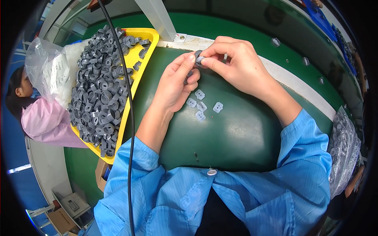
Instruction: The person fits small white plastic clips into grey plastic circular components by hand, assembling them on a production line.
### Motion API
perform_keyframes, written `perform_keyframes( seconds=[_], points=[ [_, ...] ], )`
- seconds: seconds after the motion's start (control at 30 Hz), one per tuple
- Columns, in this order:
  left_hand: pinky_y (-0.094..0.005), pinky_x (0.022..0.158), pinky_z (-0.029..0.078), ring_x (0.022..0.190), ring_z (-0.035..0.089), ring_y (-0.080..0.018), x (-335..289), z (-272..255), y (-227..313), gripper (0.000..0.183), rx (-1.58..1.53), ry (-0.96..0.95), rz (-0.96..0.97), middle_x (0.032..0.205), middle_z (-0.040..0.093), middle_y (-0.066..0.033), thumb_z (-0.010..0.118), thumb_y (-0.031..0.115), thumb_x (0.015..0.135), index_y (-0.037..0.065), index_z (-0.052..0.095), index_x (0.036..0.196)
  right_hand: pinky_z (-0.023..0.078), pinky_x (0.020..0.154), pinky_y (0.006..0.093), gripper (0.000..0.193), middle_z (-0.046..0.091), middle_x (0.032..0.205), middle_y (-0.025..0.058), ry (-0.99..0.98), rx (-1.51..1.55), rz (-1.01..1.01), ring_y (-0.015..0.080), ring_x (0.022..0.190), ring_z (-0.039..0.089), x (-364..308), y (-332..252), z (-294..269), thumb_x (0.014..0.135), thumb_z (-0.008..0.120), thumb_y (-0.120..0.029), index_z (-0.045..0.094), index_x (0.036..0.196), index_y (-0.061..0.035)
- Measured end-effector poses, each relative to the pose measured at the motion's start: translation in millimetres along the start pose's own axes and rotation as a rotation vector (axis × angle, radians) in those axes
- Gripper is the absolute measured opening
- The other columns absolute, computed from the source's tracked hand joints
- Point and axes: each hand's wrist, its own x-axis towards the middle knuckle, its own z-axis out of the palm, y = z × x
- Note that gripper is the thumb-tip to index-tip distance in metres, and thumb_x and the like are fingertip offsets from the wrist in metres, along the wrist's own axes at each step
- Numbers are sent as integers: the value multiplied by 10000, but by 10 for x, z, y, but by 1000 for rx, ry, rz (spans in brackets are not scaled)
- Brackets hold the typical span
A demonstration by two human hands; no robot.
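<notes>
Above the far part of the green table (pixel 232 137), my hands meet over a small grey plastic housing (pixel 198 53). My left hand (pixel 173 80) pinches it between thumb and fingertips. More grey plastic shows under the curled fingers of that hand, mostly hidden. From the right, my right hand (pixel 242 63) presses a small pale piece (pixel 200 60) against the housing with thumb and forefinger; its outline is largely covered. Below the hands lie several translucent bluish pads (pixel 201 106) with small holes, loose on the table.
A yellow tray (pixel 136 88) heaped with grey housings stands at my left. A black cable (pixel 129 98) hangs across it. Beyond it are a clear plastic bag (pixel 43 67) and a person in a pink sleeve (pixel 49 122). Bubble wrap (pixel 343 151) sits at the right.
</notes>
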Motion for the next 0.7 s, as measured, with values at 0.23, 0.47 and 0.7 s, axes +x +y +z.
perform_keyframes(
  seconds=[0.23, 0.47, 0.7],
  points=[
    [-146, 450, 258, 621, 377, -23, 3, 70, 30, 238, -105, 29, 7, 932, 581, -19, 517, 259, 972, 41, 554, 1058, 430, 515, 232, 118, 647, 752, 28, 155, 53, 37, 105, 649, 588, -5, 52, 59, 766, 735, -105, 701, 856, -36],
    [-122, 416, 264, 621, 361, -19, -5, 98, 20, 251, -131, 92, 10, 970, 558, -29, 478, 268, 988, 43, 545, 1077, 507, 612, 322, 100, 652, 773, 72, 261, -93, -188, 220, 670, 614, -16, 148, 151, 762, 707, -112, 692, 826, -37],
    [-122, 420, 279, 631, 376, -23, -5, 100, 9, 253, -162, 89, -1, 968, 563, -40, 491, 266, 982, 29, 551, 1048, 506, 598, 323, 68, 641, 774, 56, 269, -90, -223, 220, 727, 612, 16, 144, 145, 759, 702, -106, 690, 806, -58]
  ],
)
